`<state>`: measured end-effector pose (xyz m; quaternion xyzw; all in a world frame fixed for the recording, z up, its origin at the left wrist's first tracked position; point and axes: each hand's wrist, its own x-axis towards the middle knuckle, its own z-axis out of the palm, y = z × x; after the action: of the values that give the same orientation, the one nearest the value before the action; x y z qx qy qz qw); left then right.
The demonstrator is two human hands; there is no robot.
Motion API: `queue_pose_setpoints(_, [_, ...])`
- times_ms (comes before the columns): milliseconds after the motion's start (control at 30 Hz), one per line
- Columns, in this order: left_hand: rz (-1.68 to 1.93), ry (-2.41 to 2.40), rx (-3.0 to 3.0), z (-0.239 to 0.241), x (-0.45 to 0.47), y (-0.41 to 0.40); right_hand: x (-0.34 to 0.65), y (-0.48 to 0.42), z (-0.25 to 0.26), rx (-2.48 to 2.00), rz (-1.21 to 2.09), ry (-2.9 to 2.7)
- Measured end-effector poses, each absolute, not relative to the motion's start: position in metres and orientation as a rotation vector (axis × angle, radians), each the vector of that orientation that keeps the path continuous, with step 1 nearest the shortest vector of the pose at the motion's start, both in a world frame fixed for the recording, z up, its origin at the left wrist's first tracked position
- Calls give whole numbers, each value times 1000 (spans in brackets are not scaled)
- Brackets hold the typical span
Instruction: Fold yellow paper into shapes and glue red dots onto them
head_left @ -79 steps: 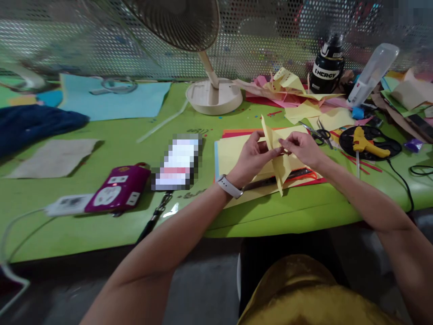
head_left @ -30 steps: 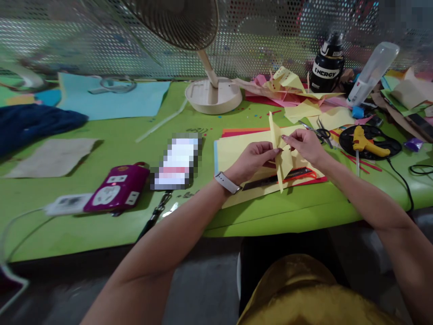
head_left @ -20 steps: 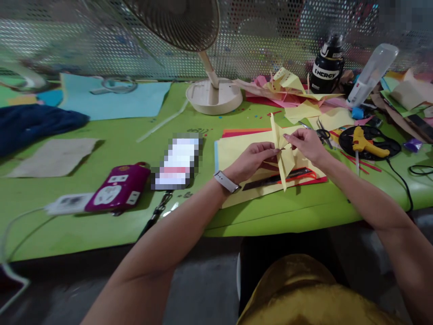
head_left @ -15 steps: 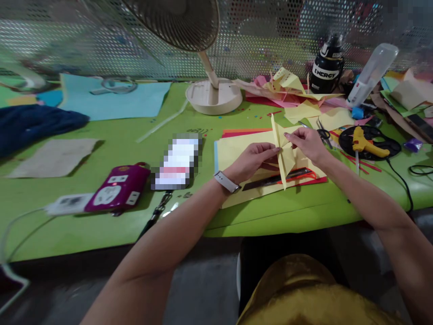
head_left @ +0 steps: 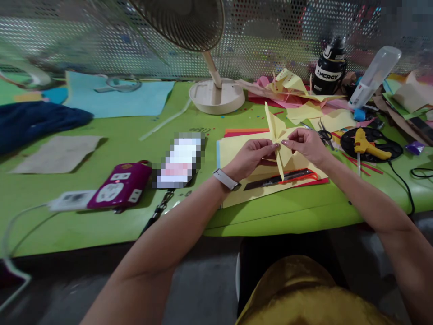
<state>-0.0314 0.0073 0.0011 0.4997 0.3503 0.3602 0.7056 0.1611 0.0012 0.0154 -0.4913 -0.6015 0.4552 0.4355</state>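
Folded yellow paper (head_left: 279, 127) stands on edge between my two hands, pinched near its middle. My left hand (head_left: 255, 155), with a watch strap at the wrist, grips it from the left between thumb and fingers. From the right, my right hand (head_left: 302, 143) closes thumb and forefinger at the paper's centre fold; its other fingers are curled. Beneath lies a stack of coloured sheets, a pale yellow sheet (head_left: 233, 189) on top. On that sheet rests an orange and black utility knife (head_left: 286, 178), just below the folded paper.
Right of my hands are scissors (head_left: 325, 135) and a yellow glue gun (head_left: 368, 146) on a black palette. A phone (head_left: 181, 160) and a purple power strip (head_left: 120, 186) lie left. Behind stand a fan (head_left: 216, 97), a black bottle (head_left: 328, 72) and paper scraps (head_left: 304, 110).
The folded yellow paper has tilted, its top leaning left and its folds spreading more into view. My right hand has shifted slightly down and left to the paper's centre.
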Motion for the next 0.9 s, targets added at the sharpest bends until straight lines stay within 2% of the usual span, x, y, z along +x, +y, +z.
queue_pose_setpoints(400, [807, 808, 1127, 3, -30, 6, 166, 3, 6, -1058, 905, -1699])
queue_pose_setpoints(667, [864, 796, 1118, 1, -30, 7, 179, 8, 2, -900, 298, -2102])
queue_pose_setpoints(900, [858, 784, 1138, 0, -31, 8, 192, 8, 10, -812, -96, -2455])
